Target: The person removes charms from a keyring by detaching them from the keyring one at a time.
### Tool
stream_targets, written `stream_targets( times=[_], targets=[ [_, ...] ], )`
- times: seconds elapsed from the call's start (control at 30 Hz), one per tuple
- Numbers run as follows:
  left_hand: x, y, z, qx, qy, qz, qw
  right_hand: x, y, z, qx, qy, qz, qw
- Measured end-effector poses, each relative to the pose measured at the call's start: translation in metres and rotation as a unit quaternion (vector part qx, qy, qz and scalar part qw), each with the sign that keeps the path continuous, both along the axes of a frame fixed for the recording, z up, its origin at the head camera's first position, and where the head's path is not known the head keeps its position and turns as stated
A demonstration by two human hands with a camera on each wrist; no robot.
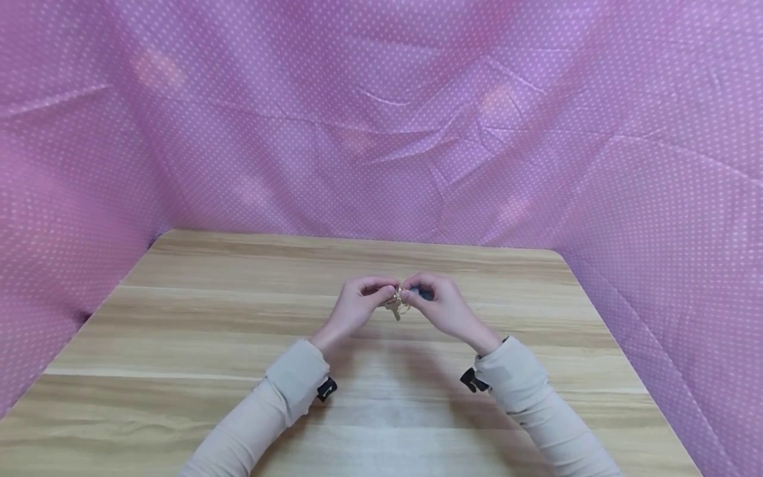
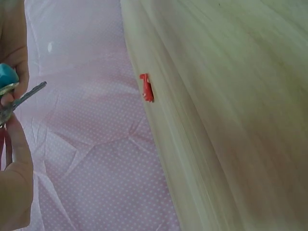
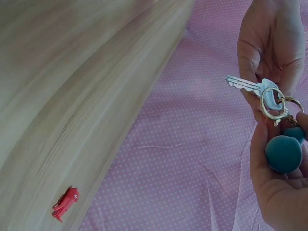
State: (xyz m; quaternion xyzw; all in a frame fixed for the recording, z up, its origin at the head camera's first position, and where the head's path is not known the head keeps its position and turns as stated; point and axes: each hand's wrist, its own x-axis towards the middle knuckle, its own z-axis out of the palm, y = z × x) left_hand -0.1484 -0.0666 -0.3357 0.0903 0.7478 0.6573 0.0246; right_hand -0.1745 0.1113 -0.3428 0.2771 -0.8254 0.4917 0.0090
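In the head view my left hand and right hand meet above the table, with fingertips almost touching. A silver key is pinched by its head in the left fingers, its toothed blade pointing out. The right hand grips a gold key ring. From it hangs a teal ball charm, which rests against the right palm and fingers. In the left wrist view the key sticks out between both hands, and the ring is partly covered by fingers.
A small red toy figure lies on the wooden table near its edge, seen only in the wrist views. Pink dotted cloth hangs behind and along both sides of the table.
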Motion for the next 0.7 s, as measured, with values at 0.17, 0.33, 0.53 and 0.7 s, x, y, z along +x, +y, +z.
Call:
stream_targets(
  times=[0.17,0.33,0.53,0.7],
  targets=[
    [-0.0013,-0.0047,0.0012,-0.011,0.048,-0.012,0.9987,-0.0022,0.0025,0.0014,-0.008,-0.032,-0.008,0.999],
    [-0.0028,-0.008,-0.0013,-0.021,0.117,-0.053,0.9914,-0.0029,0.002,0.0036,-0.022,-0.055,-0.007,0.998],
    [-0.0036,-0.0074,-0.0039,-0.028,0.158,-0.07,0.9845,-0.0046,0.0001,0.0018,-0.039,-0.08,-0.002,0.996],
    [-0.0043,-0.0084,-0.006,-0.03,0.176,-0.068,0.9817,-0.0038,-0.0015,0.0018,-0.046,-0.104,-0.009,0.993]
  ],
)
